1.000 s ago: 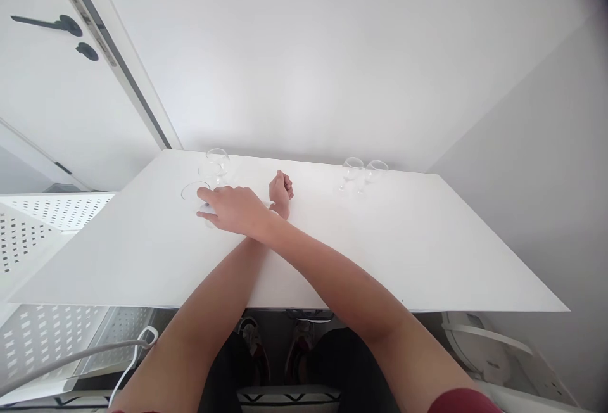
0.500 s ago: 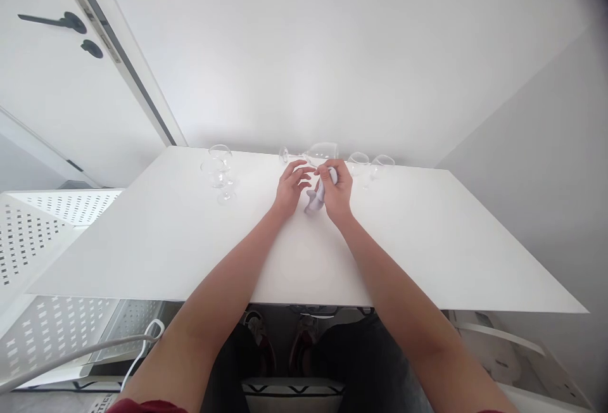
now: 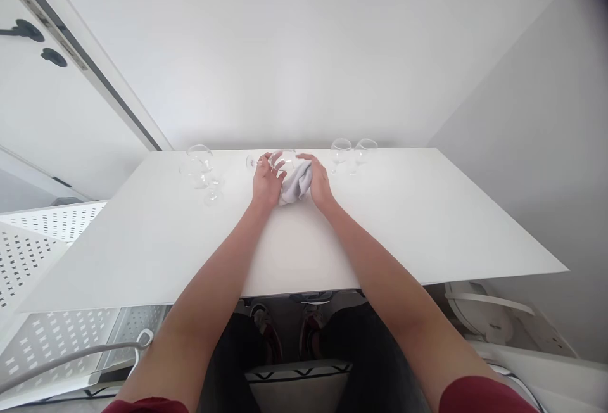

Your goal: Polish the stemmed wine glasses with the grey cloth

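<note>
A clear wine glass [image 3: 287,158] lies on its side near the back of the white table, its foot pointing left. My left hand [image 3: 267,182] is at the glass where stem meets bowl, fingers curled over it. At the rim end is my right hand [image 3: 322,184], its forefinger reaching along the glass opening. A pale grey-lilac cloth [image 3: 297,184] is bunched between the hands, against my right palm and the near side of the bowl. My right thumb is mostly hidden by the cloth.
Two upright wine glasses [image 3: 341,153] stand at the right. Other clear glasses [image 3: 200,158] cluster at the left, overlapping in view. The white table [image 3: 142,242] runs along a wall [image 3: 294,52]. A perforated white rack [image 3: 33,254] and a grey cable [image 3: 71,357] are at the left.
My left hand has closed in on the lying glass. My right hand has moved to its rim, and the cloth has spread out against the bowl. The view has shifted slightly.
</note>
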